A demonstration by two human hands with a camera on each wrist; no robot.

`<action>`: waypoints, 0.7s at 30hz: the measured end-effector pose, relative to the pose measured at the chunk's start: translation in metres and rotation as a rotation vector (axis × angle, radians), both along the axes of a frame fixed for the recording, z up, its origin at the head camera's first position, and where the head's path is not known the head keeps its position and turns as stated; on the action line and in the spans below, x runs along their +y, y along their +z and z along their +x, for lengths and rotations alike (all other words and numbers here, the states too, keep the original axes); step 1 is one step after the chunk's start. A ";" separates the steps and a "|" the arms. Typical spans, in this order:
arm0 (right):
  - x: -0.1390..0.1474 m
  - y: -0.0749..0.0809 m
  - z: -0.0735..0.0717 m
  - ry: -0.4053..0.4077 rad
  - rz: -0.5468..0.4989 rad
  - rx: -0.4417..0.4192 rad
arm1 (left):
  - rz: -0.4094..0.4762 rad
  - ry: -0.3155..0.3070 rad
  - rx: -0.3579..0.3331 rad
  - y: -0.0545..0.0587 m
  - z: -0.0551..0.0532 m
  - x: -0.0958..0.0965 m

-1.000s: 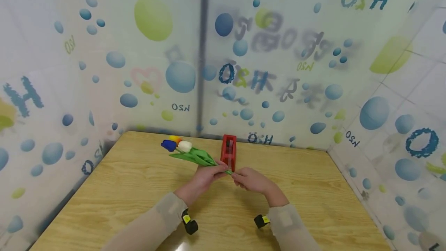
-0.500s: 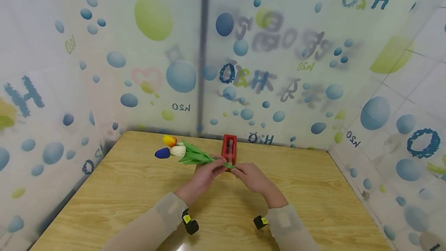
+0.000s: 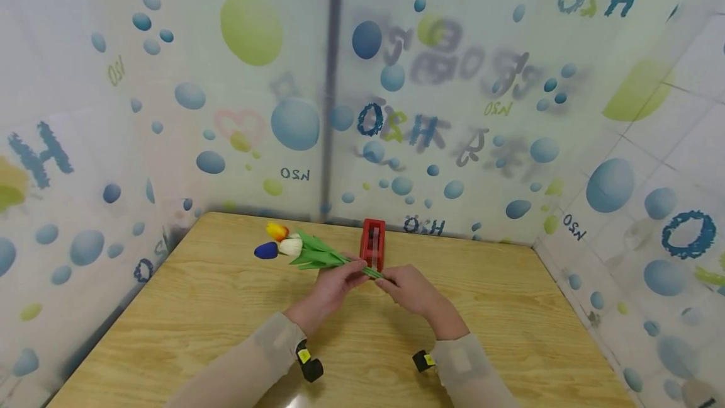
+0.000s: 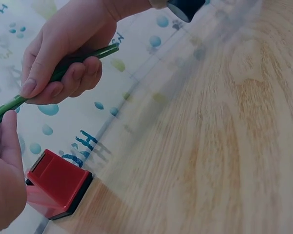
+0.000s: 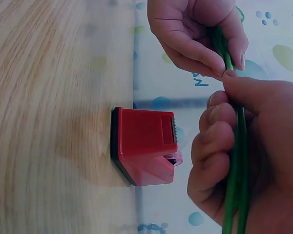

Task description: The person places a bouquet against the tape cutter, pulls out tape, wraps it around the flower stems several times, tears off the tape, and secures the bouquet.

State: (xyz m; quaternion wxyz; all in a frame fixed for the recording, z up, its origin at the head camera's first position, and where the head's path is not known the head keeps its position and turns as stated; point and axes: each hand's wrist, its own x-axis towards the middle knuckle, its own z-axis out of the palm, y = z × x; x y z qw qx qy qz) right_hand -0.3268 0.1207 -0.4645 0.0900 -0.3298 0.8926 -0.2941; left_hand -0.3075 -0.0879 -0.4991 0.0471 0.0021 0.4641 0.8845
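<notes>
A bunch of artificial-looking tulips [image 3: 291, 246], with blue, white and orange-yellow heads and green leaves, lies across both hands and points left. My left hand [image 3: 334, 285] holds the green stems [image 3: 370, 272] just below the leaves, thumb on top. Farther down, my right hand [image 3: 413, 288] grips the stem ends. In the right wrist view its fingers [image 5: 217, 139] curl round several stems, and its thumb tip meets the left fingertips. The left wrist view shows the cut ends sticking out past the right fist. Just behind the hands stands a red tape dispenser [image 3: 372, 239].
The dispenser, with a toothed cutter and a roll of clear tape inside, stands on a wood-grain table [image 3: 498, 307] near its back edge. Patterned curtain-like sheets [image 3: 453, 143] enclose the back and sides. Each wrist wears a small black camera [image 3: 309, 364].
The bunch has turned in my hands: the orange-yellow head has come out from behind the white one, and the blue head has dropped lower left. My right hand has shifted slightly right.
</notes>
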 end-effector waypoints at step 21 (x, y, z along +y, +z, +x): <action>0.008 -0.011 -0.011 0.088 -0.238 -0.431 | -0.016 -0.026 0.072 -0.006 -0.004 -0.003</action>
